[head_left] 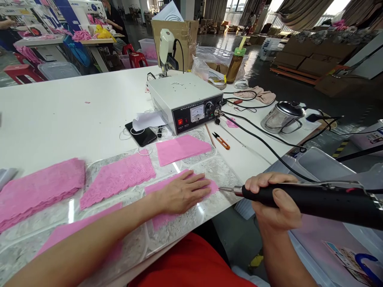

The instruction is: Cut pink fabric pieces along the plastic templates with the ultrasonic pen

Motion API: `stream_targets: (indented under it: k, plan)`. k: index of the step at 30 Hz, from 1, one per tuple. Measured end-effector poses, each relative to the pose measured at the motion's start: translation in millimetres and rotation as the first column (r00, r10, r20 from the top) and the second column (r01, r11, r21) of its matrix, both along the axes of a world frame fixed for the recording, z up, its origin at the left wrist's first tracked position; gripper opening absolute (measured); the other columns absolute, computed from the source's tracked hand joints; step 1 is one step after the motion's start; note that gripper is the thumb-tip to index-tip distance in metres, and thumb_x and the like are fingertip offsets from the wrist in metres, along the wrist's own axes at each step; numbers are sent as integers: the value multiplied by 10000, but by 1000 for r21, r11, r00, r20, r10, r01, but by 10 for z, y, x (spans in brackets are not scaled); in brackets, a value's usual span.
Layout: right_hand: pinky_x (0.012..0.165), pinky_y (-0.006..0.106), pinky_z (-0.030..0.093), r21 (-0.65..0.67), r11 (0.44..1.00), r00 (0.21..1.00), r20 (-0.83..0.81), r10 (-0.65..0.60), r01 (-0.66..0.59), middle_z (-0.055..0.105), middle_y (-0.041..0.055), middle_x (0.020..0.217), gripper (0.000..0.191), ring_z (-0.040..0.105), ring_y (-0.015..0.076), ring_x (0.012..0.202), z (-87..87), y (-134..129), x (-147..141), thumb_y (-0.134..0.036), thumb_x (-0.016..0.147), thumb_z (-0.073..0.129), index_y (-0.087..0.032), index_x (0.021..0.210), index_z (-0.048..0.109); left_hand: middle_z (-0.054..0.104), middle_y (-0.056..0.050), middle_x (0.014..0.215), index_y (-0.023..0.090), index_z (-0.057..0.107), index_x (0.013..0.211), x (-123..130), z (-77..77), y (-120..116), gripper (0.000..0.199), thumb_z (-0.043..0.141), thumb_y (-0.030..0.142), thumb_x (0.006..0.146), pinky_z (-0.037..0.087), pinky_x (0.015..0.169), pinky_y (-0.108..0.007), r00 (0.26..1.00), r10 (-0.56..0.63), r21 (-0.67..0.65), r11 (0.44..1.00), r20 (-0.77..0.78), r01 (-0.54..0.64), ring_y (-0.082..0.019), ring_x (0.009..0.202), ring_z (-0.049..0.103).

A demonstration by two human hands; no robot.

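My left hand (185,192) lies flat, fingers stretched out, on a pink fabric piece (164,221) near the table's front edge. In my right hand (277,203) is a black handheld ultrasonic welder (317,201), my fingers wrapped round its barrel. Its metal tip (229,189) points left and meets, or nearly meets, the fabric's right corner. Just behind lies another pink fabric piece (182,149). To the left are a scalloped pink lace piece (119,175) and a thicker pink lace stack (44,187). My left forearm partly covers one more pink piece (74,227).
A grey control box (185,95) with a meter stands behind the fabric, its black cable (260,139) running right. Orange thread snips (221,141), a black phone (140,133) and a glass jug (283,117) are on the table. Clear plastic bins (323,163) stand at the right.
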State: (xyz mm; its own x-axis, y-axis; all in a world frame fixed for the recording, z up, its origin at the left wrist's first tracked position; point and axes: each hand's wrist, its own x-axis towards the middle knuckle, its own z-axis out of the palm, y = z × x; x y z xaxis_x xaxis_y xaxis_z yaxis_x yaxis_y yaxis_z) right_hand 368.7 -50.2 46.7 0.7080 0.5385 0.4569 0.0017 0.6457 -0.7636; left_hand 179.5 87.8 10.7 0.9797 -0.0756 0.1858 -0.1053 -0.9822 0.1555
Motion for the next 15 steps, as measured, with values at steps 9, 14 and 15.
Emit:
stream_targets:
  k: [9, 14, 15]
  plan:
    - [403, 293, 407, -67, 993, 992, -70, -104, 99, 539, -33, 562, 153, 488, 116, 409, 125, -122, -20, -252, 552, 565, -190, 683, 611, 442, -100, 1485, 196, 542, 1333, -78, 125, -7, 380, 379, 343, 1023, 271, 1153, -480, 999, 46, -40, 998, -15, -47, -274, 1406, 357]
    - [406, 342, 346, -154, 987, 991, -114, -70, 52, 511, -12, 563, 169, 470, 127, 426, 190, -196, -208, -204, 499, 560, -209, 645, 645, 440, -105, 1486, 175, 575, 1291, -578, 269, -72, 347, 430, 302, 1002, 271, 1158, -480, 983, 169, -96, 980, -72, -176, -277, 1424, 322]
    - [411, 349, 334, -167, 986, 990, -133, -44, 22, 500, -11, 569, 163, 461, 125, 432, 180, -202, -249, -203, 499, 578, -212, 646, 648, 444, -100, 1484, 181, 583, 1281, -707, 284, -97, 338, 433, 298, 1001, 274, 1157, -479, 975, 204, -109, 971, -90, -213, -274, 1423, 325]
